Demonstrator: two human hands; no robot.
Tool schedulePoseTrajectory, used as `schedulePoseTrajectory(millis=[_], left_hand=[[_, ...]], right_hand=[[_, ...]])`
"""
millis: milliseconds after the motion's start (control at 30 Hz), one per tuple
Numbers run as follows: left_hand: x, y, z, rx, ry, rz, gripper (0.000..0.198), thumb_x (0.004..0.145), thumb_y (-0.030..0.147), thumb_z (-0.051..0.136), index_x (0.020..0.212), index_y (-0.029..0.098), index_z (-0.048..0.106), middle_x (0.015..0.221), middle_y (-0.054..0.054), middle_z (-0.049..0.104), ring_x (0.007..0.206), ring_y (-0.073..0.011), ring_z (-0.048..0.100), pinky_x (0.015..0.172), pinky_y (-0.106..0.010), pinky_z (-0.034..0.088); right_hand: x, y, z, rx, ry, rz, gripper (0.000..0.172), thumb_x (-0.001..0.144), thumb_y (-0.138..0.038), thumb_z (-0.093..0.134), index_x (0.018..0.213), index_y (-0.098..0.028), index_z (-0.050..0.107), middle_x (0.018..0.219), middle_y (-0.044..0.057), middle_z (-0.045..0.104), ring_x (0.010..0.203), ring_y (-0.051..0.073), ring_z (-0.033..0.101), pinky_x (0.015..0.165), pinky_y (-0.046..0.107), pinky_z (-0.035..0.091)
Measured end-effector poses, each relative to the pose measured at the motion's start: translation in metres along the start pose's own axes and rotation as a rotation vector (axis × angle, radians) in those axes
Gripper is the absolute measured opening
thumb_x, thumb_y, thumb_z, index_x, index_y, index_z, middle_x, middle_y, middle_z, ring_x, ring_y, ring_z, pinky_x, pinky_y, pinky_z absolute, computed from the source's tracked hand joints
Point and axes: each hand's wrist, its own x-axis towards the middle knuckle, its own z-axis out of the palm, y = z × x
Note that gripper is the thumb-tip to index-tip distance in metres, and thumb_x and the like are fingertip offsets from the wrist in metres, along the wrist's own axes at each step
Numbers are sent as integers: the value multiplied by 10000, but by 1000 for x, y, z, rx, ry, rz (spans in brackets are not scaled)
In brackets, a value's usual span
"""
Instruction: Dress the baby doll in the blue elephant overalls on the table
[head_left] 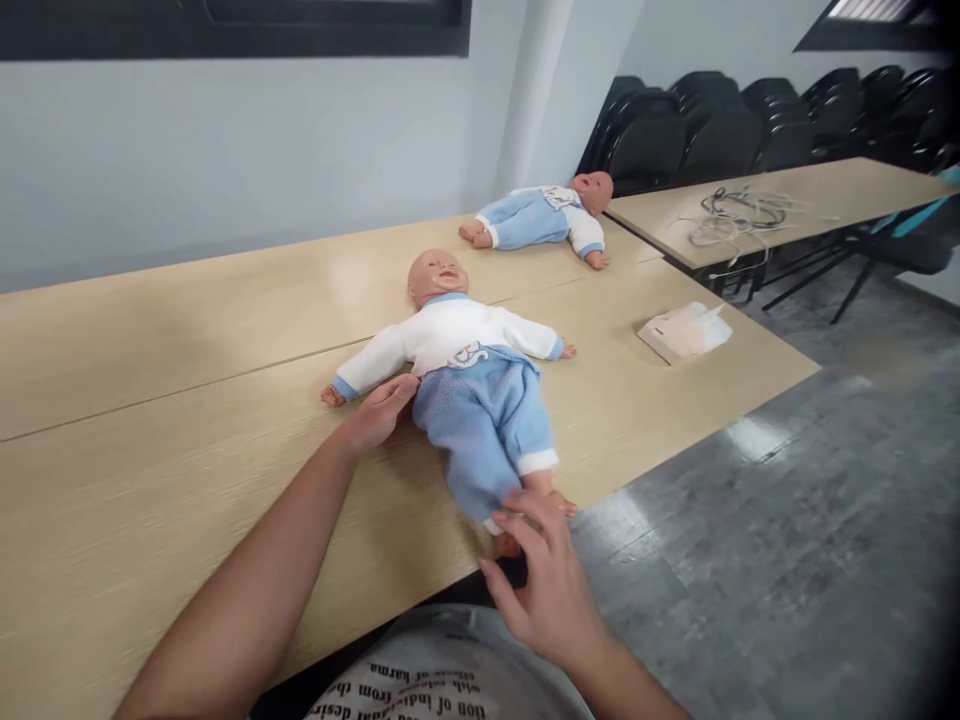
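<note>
A baby doll (461,385) in a white top and light blue trousers lies on its back on a light wooden table (150,420), feet toward me at the table's front edge. My left hand (379,412) rests flat beside the doll's waist, fingertips touching the trousers, fingers stretched out. My right hand (544,580) is at the doll's feet, fingers spread and curled loosely around one foot. A second doll (544,217) in light blue lies farther back on the table.
A white packet or tissue box (684,332) lies on the table's right part. A second table (840,190) at the right bears a tangle of cables (739,212). Black chairs (720,125) stand stacked along the back wall. Grey floor lies to the right.
</note>
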Motion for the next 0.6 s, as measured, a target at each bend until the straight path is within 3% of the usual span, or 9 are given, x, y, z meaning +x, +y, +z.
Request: schedulePoseTrajectory(millis=[67,200,267,333,433,533,600], left_hand=[[0,-1,3,-31,-41,-15,502,865,685,691,960,192,694,861,-34,686,845,-202,616,756,-298,506],[-1,2,11,-104,-166,-63,515,822,560,806,1163,191,694,1079,-70,732,965,-221,658,861,-327,527],[-2,6,15,-206,-136,-59,566,807,489,830,1263,193,673,1240,-96,717,1112,-245,653,990,-362,506],[-3,9,18,-314,-26,-31,560,805,443,808,1287,198,662,1305,-100,700,1185,-251,636,1045,-374,482],[-3,12,18,-299,117,36,482,817,404,703,1254,204,654,1216,-87,719,1078,-229,664,953,-361,515],[-1,15,15,-180,166,104,413,826,391,630,1192,202,650,1023,-63,718,903,-196,660,863,-345,524],[0,19,14,-113,170,134,353,828,392,650,1124,198,661,944,-48,702,868,-189,647,863,-345,519]], right_hand=[[-27,9,10,-118,-7,96,577,912,-245,681,1457,-265,494,1331,178,614,1259,376,644,972,594,609],[-50,23,18,-161,-21,165,611,961,-268,649,1535,-251,440,1343,180,638,1234,361,674,945,559,632],[-48,29,17,-166,-10,174,577,961,-279,649,1510,-234,477,1306,172,690,1180,360,705,917,559,637],[-42,35,11,-148,28,211,486,943,-293,659,1417,-228,574,1217,152,748,1091,362,740,888,564,635],[-32,43,-7,-25,110,418,363,910,-350,684,1254,-235,681,1170,133,777,1037,357,756,902,553,627],[-23,53,-28,215,218,648,320,906,-415,688,1172,-238,702,1190,129,773,1031,330,755,921,521,623],[-18,60,-38,343,290,721,296,893,-436,706,1110,-235,707,1141,125,779,1004,311,753,922,507,618]])
